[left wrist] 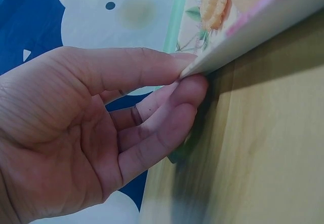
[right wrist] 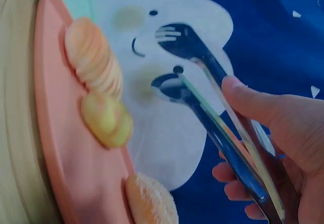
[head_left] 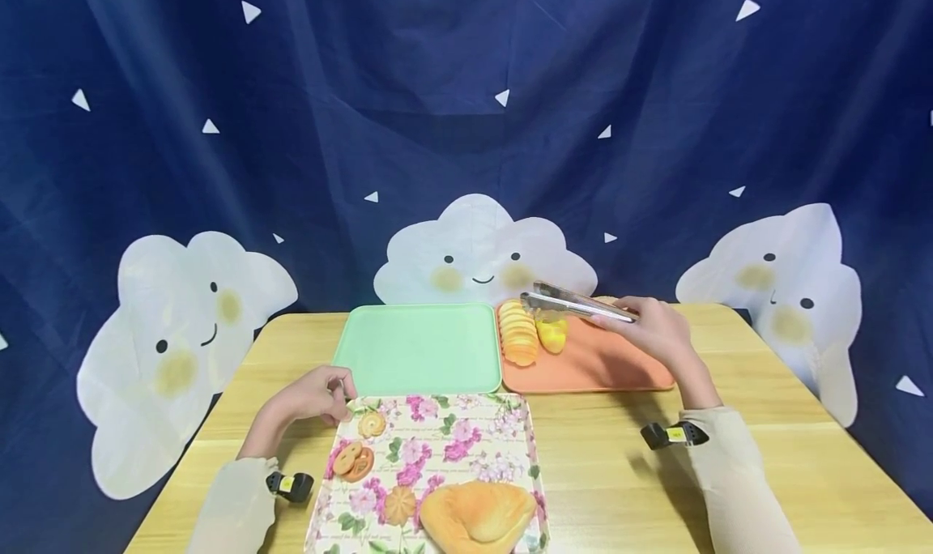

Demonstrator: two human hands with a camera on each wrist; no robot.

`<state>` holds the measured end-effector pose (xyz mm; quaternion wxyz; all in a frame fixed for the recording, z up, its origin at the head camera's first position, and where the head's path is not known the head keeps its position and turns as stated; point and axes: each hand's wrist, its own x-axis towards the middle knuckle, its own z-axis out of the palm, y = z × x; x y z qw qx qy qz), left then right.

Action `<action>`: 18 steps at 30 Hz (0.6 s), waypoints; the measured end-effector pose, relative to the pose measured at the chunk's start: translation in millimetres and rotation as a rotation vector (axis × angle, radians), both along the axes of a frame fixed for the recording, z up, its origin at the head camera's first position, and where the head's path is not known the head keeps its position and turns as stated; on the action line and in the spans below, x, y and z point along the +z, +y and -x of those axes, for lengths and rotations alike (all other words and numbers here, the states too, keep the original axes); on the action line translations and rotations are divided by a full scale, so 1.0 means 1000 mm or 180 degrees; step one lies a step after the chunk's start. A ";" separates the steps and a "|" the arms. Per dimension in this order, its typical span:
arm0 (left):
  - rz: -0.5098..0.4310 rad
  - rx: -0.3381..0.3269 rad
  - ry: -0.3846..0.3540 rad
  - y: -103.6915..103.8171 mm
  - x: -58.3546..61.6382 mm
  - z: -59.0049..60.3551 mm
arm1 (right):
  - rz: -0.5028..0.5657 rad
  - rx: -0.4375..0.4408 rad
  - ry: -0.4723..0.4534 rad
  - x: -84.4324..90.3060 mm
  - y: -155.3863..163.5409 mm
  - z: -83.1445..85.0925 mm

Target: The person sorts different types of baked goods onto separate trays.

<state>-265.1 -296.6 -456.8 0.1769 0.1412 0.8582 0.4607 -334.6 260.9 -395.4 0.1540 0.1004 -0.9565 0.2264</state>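
The right hand grips a pair of shiny metal tongs, thumb on top and fingers curled under the handles; the fork-like tips stand apart and hold nothing, hovering over the smooth orange plastic tray at about one o'clock on the pale wooden table. Beneath the tips, at the tray's nine o'clock edge, lies a fanned row of thin round peach-coloured slices with a glossy yellow lump just beside it. A plain mint-green rectangular tray touches the orange one on its nine o'clock side. The left hand pinches the eleven o'clock corner of the flower-printed rectangular tray between thumb and fingertips. That tray carries small ridged round biscuits and, at six o'clock, a soft golden heart-shaped bun.
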 end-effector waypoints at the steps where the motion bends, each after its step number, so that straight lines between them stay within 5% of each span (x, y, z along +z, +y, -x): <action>1: 0.0001 -0.0004 0.0005 0.000 0.000 0.000 | 0.0043 0.0062 0.0030 0.001 -0.002 -0.001; 14: 0.0023 0.0015 0.0031 0.000 0.000 -0.001 | 0.0427 0.0745 -0.0111 0.014 -0.039 -0.014; 18: 0.0009 -0.0001 0.0044 0.000 0.000 -0.001 | 0.0320 0.0952 -0.0099 0.018 -0.049 -0.016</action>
